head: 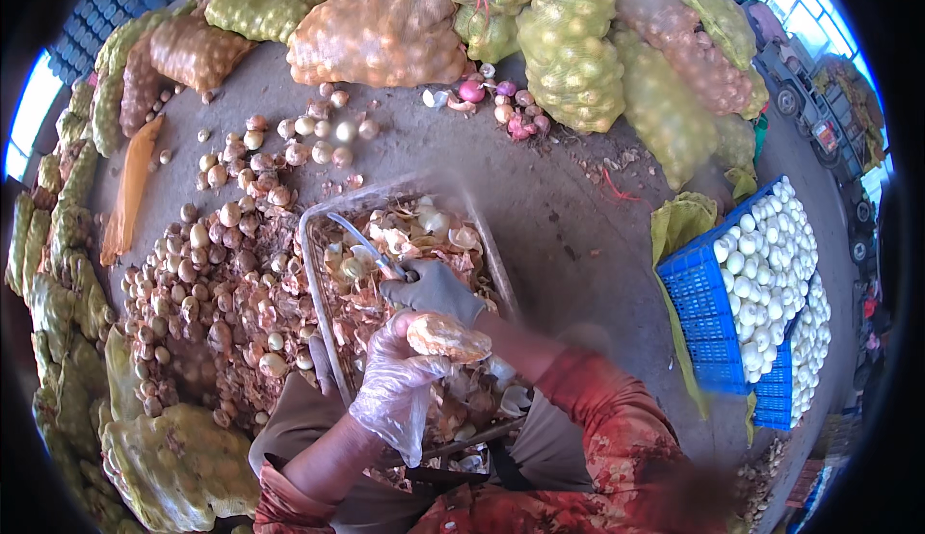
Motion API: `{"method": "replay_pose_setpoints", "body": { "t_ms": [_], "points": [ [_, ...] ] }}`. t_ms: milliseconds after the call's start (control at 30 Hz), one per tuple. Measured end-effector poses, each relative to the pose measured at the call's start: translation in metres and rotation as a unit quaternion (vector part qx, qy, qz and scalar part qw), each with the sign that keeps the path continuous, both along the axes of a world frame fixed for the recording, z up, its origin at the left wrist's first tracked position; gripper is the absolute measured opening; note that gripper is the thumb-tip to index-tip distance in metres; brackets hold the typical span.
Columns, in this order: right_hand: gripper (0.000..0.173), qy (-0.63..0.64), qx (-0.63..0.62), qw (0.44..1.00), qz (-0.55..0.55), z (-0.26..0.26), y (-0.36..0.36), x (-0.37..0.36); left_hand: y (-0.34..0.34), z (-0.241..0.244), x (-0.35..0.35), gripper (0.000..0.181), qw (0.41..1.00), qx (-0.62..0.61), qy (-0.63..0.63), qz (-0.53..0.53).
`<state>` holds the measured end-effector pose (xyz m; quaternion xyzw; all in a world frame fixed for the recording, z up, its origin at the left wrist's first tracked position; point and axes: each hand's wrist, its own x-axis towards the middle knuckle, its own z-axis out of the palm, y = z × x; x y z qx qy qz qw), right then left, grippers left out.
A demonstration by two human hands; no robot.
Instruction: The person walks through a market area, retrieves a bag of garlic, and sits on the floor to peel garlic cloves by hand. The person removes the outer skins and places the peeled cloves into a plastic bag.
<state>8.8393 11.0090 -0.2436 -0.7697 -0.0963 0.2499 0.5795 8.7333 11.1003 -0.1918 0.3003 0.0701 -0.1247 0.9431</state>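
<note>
My left hand, in a clear plastic glove, grips a yellow-brown onion with dry skin. Just above it, my right hand, in a grey glove, is closed on the handle of a curved knife whose blade points up and left. Both hands are over a rectangular basket between my legs, filled with loose onion skins. A heap of unpeeled onions and skins lies on the floor to the left of the basket.
Blue plastic crates of peeled white onions stand at the right. Full mesh sacks of onions line the back and left. Red onions lie near the back sacks, an orange mesh bag at left. A vehicle stands far right.
</note>
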Motion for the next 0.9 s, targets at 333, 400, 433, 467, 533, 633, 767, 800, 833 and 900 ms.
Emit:
{"method": "replay_pose_setpoints", "body": {
  "t_ms": [333,400,433,467,533,633,767,800,833,900],
  "points": [
    [0.035,0.005,-0.006,1.0,0.007,-0.002,0.004,0.001,-0.004,-0.009,0.0,0.04,1.0,0.026,-0.004,-0.017],
    [0.033,0.014,-0.003,1.0,0.004,0.001,0.002,0.001,-0.005,-0.008,0.001,0.04,1.0,0.011,-0.007,-0.025],
    [0.033,0.016,0.005,1.0,-0.001,0.0,0.001,0.001,-0.006,-0.009,0.001,0.04,1.0,0.008,-0.007,-0.03],
    [0.033,0.018,0.014,1.0,-0.004,-0.001,0.003,0.0,-0.005,-0.01,0.001,0.04,0.999,0.006,-0.007,-0.033],
    [0.032,0.008,0.009,1.0,0.0,-0.001,0.004,0.0,-0.004,-0.012,0.001,0.04,0.999,0.011,-0.007,-0.033],
    [0.032,-0.008,-0.006,1.0,0.004,0.007,0.004,-0.001,-0.006,-0.013,0.0,0.041,0.999,0.022,-0.004,-0.032],
    [0.035,-0.011,0.01,1.0,-0.003,-0.003,0.005,-0.002,-0.007,-0.013,0.001,0.041,0.999,0.02,0.0,-0.032],
    [0.035,-0.019,0.0,1.0,0.001,-0.003,0.005,-0.002,-0.007,-0.015,0.001,0.041,0.999,0.018,0.0,-0.031],
    [0.035,-0.01,0.01,1.0,0.008,-0.005,0.004,-0.001,-0.007,-0.015,0.001,0.042,1.0,0.012,0.003,-0.029],
    [0.034,0.004,0.027,0.999,0.023,-0.005,0.004,0.001,-0.007,-0.013,0.001,0.042,1.0,-0.003,0.005,-0.025]
  ]
}}
